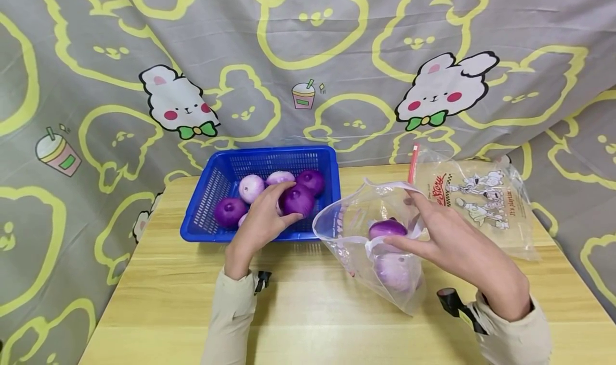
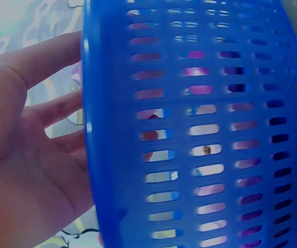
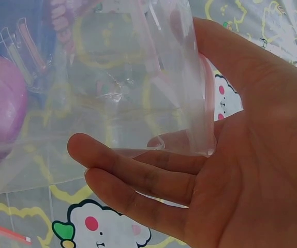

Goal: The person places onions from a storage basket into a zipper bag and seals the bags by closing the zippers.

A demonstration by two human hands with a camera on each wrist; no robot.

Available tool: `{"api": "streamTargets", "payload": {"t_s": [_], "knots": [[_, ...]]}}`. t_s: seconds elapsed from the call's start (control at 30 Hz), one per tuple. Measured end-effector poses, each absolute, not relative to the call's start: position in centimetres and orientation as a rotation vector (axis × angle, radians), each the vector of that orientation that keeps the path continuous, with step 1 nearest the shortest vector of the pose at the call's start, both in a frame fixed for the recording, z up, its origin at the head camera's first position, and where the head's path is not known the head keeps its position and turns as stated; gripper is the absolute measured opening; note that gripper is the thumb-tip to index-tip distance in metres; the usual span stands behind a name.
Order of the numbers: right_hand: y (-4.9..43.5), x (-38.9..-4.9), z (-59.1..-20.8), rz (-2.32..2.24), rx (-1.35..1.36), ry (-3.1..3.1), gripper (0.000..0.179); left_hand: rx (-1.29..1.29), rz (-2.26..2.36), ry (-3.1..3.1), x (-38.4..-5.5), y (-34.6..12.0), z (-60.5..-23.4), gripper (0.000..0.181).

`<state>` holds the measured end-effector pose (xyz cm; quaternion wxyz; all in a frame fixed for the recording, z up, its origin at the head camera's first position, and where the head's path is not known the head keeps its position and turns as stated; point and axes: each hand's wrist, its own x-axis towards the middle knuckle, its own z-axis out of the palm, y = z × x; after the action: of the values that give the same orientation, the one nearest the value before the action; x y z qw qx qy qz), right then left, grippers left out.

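Observation:
My left hand point(image 1: 262, 215) reaches over the near rim of a blue plastic basket point(image 1: 260, 238) and grips a dark purple onion point(image 1: 299, 200) between thumb and fingers. Around it in the basket lie several more onions, among them a pale one point(image 1: 252, 188) and a purple one point(image 1: 229, 211). In the left wrist view the basket's slotted wall point(image 2: 117, 155) hides the fingertips of that hand point(image 2: 40, 129). My right hand point(image 1: 449, 237) holds a clear zip bag point(image 1: 346, 231) by its spread mouth. Inside the bag are a purple onion point(image 1: 386, 228) and a paler one point(image 1: 395, 271).
A second clear zip bag point(image 1: 486, 194) with printed cartoon figures and a red slider lies flat at the right, behind my right hand. The wooden table point(image 1: 308, 322) ends at a patterned grey curtain point(image 1: 337, 87) behind the basket.

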<state>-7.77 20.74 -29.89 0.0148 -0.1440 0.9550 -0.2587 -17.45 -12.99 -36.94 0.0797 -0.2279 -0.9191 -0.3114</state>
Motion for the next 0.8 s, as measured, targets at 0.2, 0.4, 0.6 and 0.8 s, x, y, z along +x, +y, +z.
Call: {"api": "streamTargets", "payload": {"t_s": [0.2, 0.4, 0.6, 0.8], "knots": [[20.7, -7.8, -29.9, -0.806, -0.45, 2.972, 0.096, -0.671, -0.959, -2.673, -17.0, -13.2, -36.1, 0.067], [20.6, -7.8, -29.9, -0.801, -0.452, 2.969, 0.096, -0.659, -0.923, -2.632, -16.1, -12.9, -35.0, 0.068], [20.7, -7.7, -29.9, -0.803, -0.47, 2.972, 0.094, -0.63, -0.919, -2.582, -15.1, -12.5, -33.7, 0.068], [20.7, -7.8, -30.0, -0.804, -0.489, 2.976, 0.091, -0.585, -0.906, -2.544, -13.9, -12.3, -32.4, 0.069]]}}
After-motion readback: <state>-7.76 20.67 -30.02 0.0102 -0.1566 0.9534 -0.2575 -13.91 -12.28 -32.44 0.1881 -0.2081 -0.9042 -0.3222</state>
